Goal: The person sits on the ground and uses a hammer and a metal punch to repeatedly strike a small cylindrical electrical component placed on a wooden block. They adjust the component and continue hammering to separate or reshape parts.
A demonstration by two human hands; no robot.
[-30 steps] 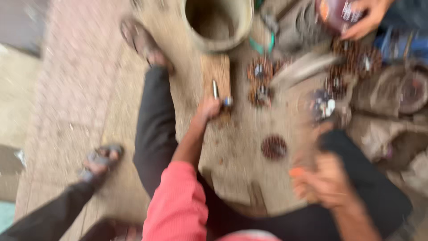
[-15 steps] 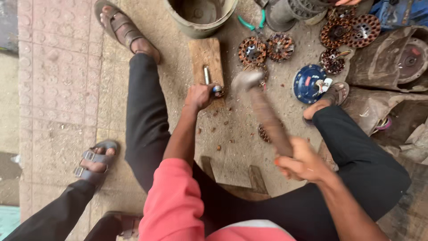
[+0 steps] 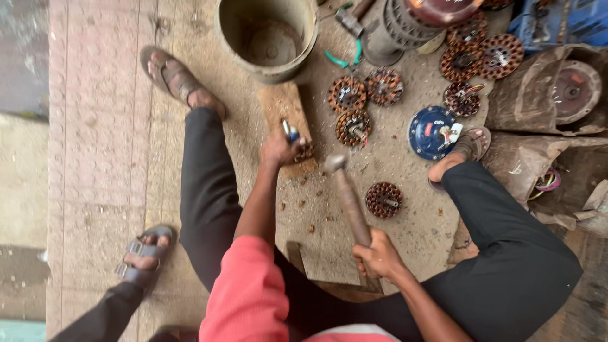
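Over at your right edge sit crumpled brown paper-and-sacking wrappings [image 3: 538, 158], one cradling a round rust-red metal cover [image 3: 573, 88]. A round blue metal plate with a white and red label [image 3: 432, 131] lies on the floor by your right sandalled foot [image 3: 465, 149]. Above it, a blue box [image 3: 563, 22] fills the top right corner, too cropped to read its shape fully.

Your left hand [image 3: 278, 151] reaches forward, arm almost straight, its grip closed around a thin metal chisel with a blue band [image 3: 289, 131], held upright on the worn wooden block [image 3: 285, 120]. A small copper-wound motor stator [image 3: 305, 151] sits on that block, touching your fingers.

Your right hand [image 3: 378, 256] is drawn back near your knee, grip wrapped tight round the wooden handle of a hammer [image 3: 349, 199]; its metal head [image 3: 334, 163] hangs just beside the block, close to the chisel.

More copper-wound stators [image 3: 354, 107] are scattered on the concrete beyond, one [image 3: 383, 199] beside the handle. A dirty round bucket [image 3: 267, 35] stands just behind the block. Another person's sandalled foot [image 3: 142, 253] rests at lower left.
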